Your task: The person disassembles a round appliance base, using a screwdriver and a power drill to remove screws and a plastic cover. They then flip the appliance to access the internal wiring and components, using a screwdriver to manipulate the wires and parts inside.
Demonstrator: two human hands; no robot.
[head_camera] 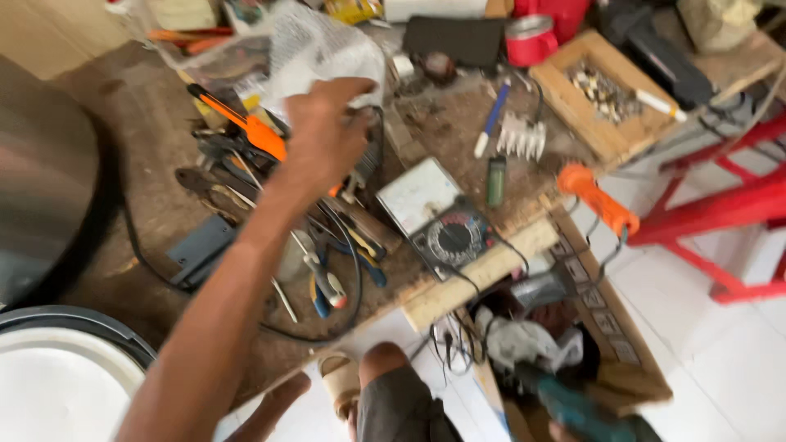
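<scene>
Though blurred, one hand, one bag.

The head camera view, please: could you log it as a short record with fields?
Setting: cluttered wooden workbench
Left hand: reaching across the bench, fingers at a clear plastic bag; grip blurred
Right hand: not in view
Under the arm: pliers and screwdrivers, orange-handled tool
Right of the hand: analogue multimeter
Far right: wooden tray of small parts, red stool
Below the bench: open box with a power drill
</scene>
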